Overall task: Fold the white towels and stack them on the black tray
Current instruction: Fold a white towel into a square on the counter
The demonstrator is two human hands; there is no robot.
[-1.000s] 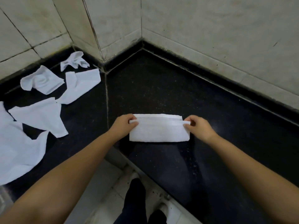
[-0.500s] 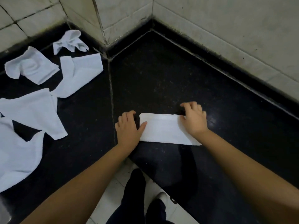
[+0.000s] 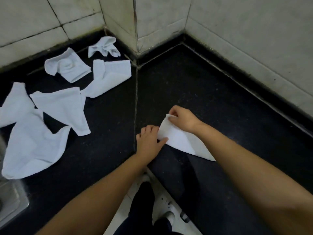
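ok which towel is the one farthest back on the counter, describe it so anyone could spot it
Start at the tiled pillar corner that juts onto the black counter. Just left of its base, against the back wall, lies the small crumpled towel. Unlike the flatter, larger towels spread nearer the person, it is bunched into a knot with loose ends sticking out.

Both forearms are bare from the frame edge to the wrists, with no sleeves, watch or bands visible. The left hand [image 3: 149,141] and right hand [image 3: 183,120] wear no gloves or rings that can be made out. Below the hands, dark trousers [image 3: 144,206] cover the legs, ending at white shoes [image 3: 170,215], one with a dark mark near its side.
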